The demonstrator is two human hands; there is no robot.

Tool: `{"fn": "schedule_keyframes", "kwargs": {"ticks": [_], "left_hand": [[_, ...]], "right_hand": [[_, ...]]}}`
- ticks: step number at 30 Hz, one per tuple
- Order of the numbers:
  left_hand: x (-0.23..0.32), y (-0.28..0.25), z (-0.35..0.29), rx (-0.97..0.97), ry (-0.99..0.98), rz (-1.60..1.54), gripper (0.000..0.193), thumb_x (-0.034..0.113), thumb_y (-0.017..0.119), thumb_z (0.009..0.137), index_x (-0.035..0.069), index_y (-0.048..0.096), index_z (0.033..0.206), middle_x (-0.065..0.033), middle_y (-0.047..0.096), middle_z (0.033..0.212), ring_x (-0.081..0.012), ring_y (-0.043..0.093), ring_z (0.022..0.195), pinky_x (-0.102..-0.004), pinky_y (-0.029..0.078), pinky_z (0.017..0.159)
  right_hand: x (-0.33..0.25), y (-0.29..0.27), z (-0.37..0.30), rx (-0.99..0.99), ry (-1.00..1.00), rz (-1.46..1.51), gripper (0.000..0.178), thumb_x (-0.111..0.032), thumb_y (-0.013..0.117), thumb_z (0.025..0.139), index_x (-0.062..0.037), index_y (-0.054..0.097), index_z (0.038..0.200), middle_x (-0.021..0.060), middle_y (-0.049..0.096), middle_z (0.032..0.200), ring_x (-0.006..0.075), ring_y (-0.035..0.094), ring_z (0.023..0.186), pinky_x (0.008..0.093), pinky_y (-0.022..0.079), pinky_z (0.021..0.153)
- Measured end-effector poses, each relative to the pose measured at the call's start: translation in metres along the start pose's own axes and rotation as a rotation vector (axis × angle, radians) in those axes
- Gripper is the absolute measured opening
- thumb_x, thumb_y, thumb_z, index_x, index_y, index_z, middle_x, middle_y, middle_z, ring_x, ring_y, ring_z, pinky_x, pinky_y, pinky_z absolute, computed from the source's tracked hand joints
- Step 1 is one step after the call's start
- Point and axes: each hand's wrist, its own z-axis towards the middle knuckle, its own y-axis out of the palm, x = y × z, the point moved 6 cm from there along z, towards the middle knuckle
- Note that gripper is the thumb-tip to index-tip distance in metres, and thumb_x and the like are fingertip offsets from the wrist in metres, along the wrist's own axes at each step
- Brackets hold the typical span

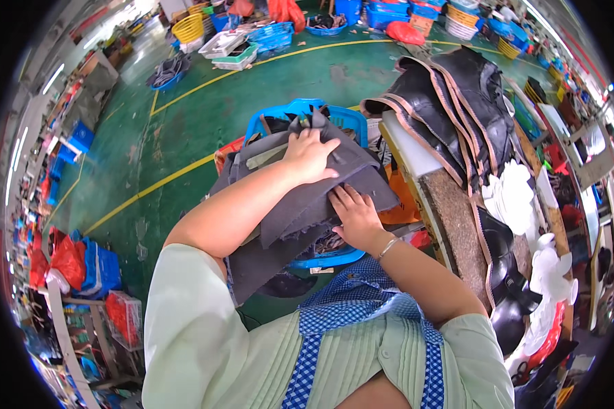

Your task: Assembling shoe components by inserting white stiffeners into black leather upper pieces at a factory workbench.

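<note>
Dark grey fabric pieces [300, 204] lie in a loose stack across a blue plastic basket [351, 119], hanging over its sides. My left hand [310, 157] rests on the far part of the stack, fingers stretched forward and thumb spread to the right. Closer to me, my right hand [356, 215] lies on the fabric near its right edge, with its fingers extended. A bracelet is on my right wrist. Through a gap below the cloth, scraps show inside the basket; most of its contents are hidden.
To my right, a workbench [457, 225] carries black pieces with tan edging [450, 102] and white gloves [510, 196]. Yellow lines cross the green floor [136, 163]. Blue baskets [271, 35] and yellow baskets [187, 28] stand at the far side. Red bags [68, 259] sit at left.
</note>
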Motion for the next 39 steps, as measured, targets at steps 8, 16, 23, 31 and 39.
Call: {"fn": "schedule_keyframes", "kwargs": {"ticks": [8,16,23,31,39], "left_hand": [[0.006,0.025,0.012,0.052,0.304,-0.120,0.026,0.031,0.076,0.073,0.016,0.068,0.093,-0.0018,0.060,0.098,-0.0256,0.058,0.096,-0.0415,0.040,0.083],[0.048,0.050,0.005,-0.923,0.184,-1.103,0.026,0.024,0.056,0.095,0.001,0.067,0.089,-0.0078,0.070,0.089,-0.0167,0.067,0.083,-0.0329,0.051,0.079],[0.033,0.051,0.020,-0.389,-0.025,0.093,0.098,0.052,0.075,0.071,0.001,0.031,0.142,-0.0325,0.033,0.142,-0.0444,0.034,0.133,-0.0573,0.035,0.103],[0.012,-0.077,0.028,0.675,-0.139,-0.211,0.021,0.001,0.054,0.076,0.005,0.063,0.094,-0.0181,0.064,0.085,-0.0375,0.063,0.072,-0.0455,0.051,0.064],[0.153,-0.171,-0.003,0.650,0.571,0.053,0.040,0.018,0.057,0.074,0.015,0.067,0.113,-0.0052,0.060,0.117,-0.0255,0.056,0.101,-0.0399,0.045,0.080]], "right_hand": [[0.012,0.012,-0.002,-0.135,-0.005,0.035,0.074,-0.031,0.068,0.083,-0.0096,0.033,0.145,0.0086,0.033,0.149,0.0288,0.028,0.140,0.0553,0.028,0.109],[0.018,0.008,-0.004,-0.465,0.081,0.149,0.071,-0.026,0.068,0.083,-0.0093,0.035,0.144,0.0119,0.034,0.149,0.0292,0.032,0.138,0.0463,0.029,0.111],[0.040,0.028,-0.009,-0.045,0.113,0.366,0.080,-0.023,0.071,0.077,-0.0013,0.032,0.143,0.0184,0.029,0.150,0.0326,0.031,0.138,0.0450,0.031,0.111],[0.052,0.032,-0.017,-0.167,0.153,0.446,0.087,-0.035,0.075,0.077,-0.0108,0.030,0.147,0.0140,0.021,0.156,0.0372,0.029,0.139,0.0464,0.032,0.111],[0.071,-0.070,-0.061,0.186,-0.082,1.954,0.108,-0.046,0.076,0.074,-0.0070,0.013,0.152,0.0141,0.029,0.152,0.0242,0.028,0.140,0.0420,0.022,0.115]]}}
